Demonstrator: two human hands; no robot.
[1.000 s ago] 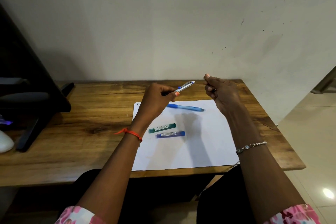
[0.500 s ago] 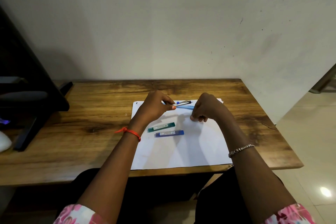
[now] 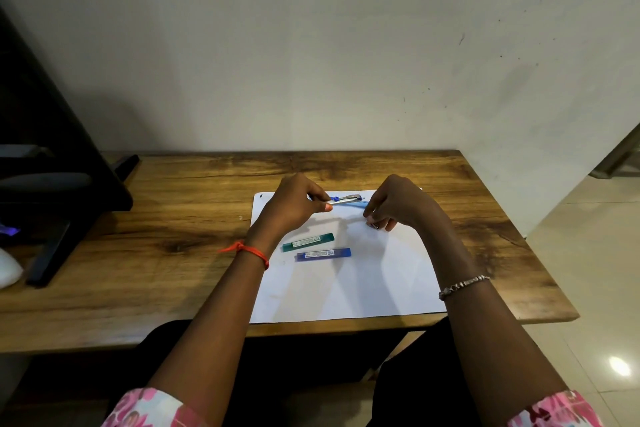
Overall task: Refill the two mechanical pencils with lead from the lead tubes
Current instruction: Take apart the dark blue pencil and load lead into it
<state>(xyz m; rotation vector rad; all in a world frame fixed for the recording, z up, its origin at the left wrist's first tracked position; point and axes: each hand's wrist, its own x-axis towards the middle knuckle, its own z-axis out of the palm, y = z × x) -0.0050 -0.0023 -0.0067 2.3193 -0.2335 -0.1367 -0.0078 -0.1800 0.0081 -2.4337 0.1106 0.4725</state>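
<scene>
My left hand (image 3: 298,204) grips a silver mechanical pencil (image 3: 346,199) with a blue clip, low over the far edge of a white paper sheet (image 3: 346,288). Just behind it lies a second, light blue pencil (image 3: 356,204), partly hidden by both hands. My right hand (image 3: 398,204) is down on the paper with its fingertips pinching a small dark piece (image 3: 375,226). A green lead tube (image 3: 308,242) and a blue lead tube (image 3: 323,254) lie side by side on the sheet, nearer to me than my left hand.
The sheet lies on a wooden desk (image 3: 173,236) against a pale wall. A black stand (image 3: 69,184) occupies the desk's left end, with a white object (image 3: 8,269) at the far left edge. Tiled floor (image 3: 588,270) shows to the right.
Both hands have come down from mid-air to the paper. The silver pencil dropped with my left hand to just above the blue pencil; my right hand lowered its small piece onto the sheet.
</scene>
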